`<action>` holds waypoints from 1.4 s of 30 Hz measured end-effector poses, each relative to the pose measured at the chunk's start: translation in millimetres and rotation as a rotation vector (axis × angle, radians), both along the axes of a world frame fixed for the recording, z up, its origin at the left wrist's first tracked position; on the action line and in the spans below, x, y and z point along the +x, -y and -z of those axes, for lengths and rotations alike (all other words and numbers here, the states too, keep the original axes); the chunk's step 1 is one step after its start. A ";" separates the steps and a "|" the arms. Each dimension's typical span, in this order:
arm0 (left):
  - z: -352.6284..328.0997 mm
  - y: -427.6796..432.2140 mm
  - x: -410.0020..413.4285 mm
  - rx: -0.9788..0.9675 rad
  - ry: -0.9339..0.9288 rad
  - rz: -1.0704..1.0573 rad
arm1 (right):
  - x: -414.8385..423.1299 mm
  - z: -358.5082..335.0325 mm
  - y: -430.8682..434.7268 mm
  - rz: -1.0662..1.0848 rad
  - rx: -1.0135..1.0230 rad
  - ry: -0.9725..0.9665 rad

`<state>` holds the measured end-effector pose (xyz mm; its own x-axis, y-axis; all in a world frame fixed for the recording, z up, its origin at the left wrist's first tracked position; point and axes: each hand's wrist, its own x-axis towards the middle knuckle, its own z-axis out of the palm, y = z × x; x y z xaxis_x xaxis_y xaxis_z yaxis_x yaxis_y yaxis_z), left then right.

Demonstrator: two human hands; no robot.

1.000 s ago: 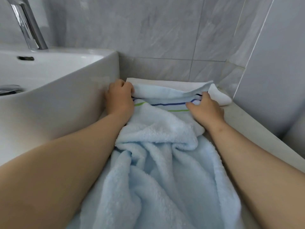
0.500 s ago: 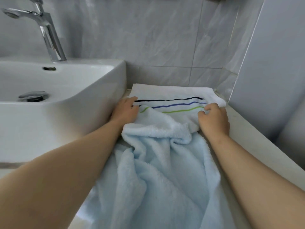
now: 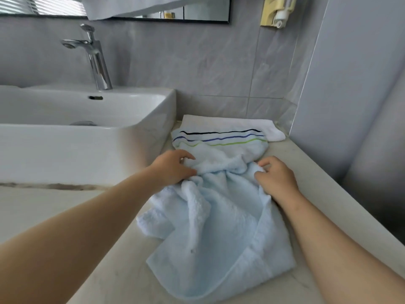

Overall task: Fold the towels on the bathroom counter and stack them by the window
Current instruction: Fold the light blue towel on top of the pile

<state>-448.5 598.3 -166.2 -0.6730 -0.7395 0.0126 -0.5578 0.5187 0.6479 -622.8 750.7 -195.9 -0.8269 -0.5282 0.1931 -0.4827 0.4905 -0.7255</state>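
Leftmost, a white sink (image 3: 87, 150) sits on the pale counter (image 3: 105, 249), with a chrome faucet (image 3: 97, 60) rising at its back rim and a strip of mirror (image 3: 197, 12) on the gray tiled wall above. Just beside the sink's right wall, the left hand (image 3: 173, 170) reaches in over the counter; its grip is closed on a bunched fold of the light blue towel (image 3: 219, 227), with curled fingers above the fold and the thumb below it. The towel lies crumpled on the right part of the counter, spreading from the hands toward the near edge, one rounded corner close to that edge. Beyond the hands lies a flatter stretch of pale cloth with black, blue and green stripes (image 3: 219, 137) across it; whether it belongs to the same towel I cannot tell. The right hand (image 3: 277, 178) grips the towel's right side, its fingers curled into the gathered cloth level with the left hand. A folded white towel (image 3: 271, 131) lies under the striped cloth in the counter's back right corner, touching the wall tiles. High on the wall at the right hangs a yellow dispenser (image 3: 275, 10).
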 end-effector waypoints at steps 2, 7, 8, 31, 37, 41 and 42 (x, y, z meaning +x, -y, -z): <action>0.9 -3.2 4.4 -0.109 0.000 -0.094 | 2.6 -4.0 -8.3 0.064 -0.181 0.054; 2.2 -9.3 4.1 -0.232 0.068 -0.308 | 2.6 -11.7 -32.5 0.235 -0.492 0.137; 3.1 -13.2 2.4 -0.337 0.092 -0.287 | 2.3 -11.3 -37.0 0.226 -0.454 0.133; 11.8 -27.3 24.5 -0.234 0.313 0.212 | 18.5 -8.5 -27.9 -0.010 0.349 -0.235; 12.5 -38.3 45.0 -0.453 -0.147 0.067 | 23.9 -8.5 -37.8 0.084 0.064 -0.432; 19.2 -47.3 71.3 -0.247 -0.268 0.127 | 51.1 -4.2 -52.9 -0.152 -0.269 -0.284; 21.9 -48.6 78.5 -0.215 -0.280 0.113 | 60.1 -3.1 -57.8 -0.228 -0.315 -0.262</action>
